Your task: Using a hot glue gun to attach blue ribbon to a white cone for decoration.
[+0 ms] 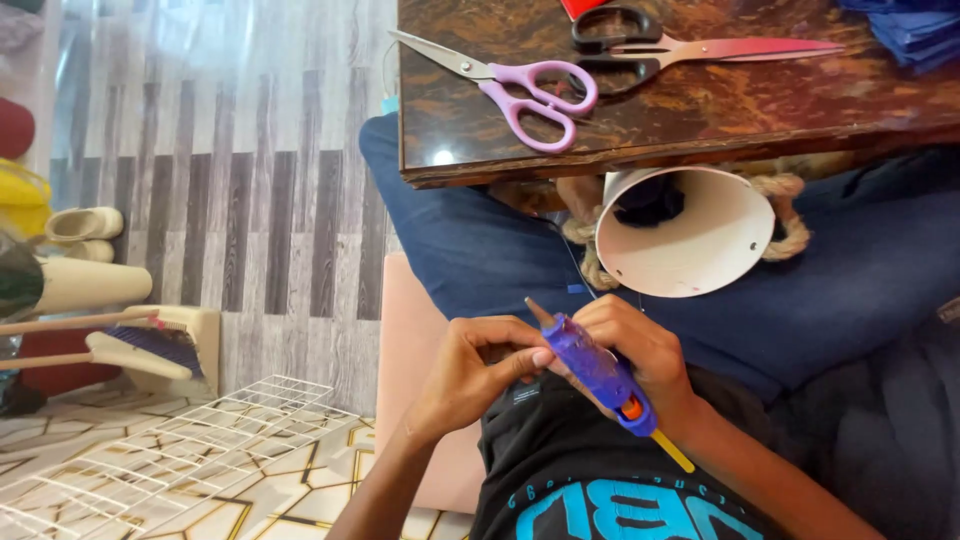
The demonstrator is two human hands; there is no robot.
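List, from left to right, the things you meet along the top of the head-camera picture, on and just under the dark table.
Lilac-handled scissors → black-handled scissors → white paper cone wrapped in rope → stack of blue fabric, all on or just under the dark marbled table.

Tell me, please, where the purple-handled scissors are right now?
In the head view, the purple-handled scissors lie upper centre on the brown table, just left of the black-handled scissors.
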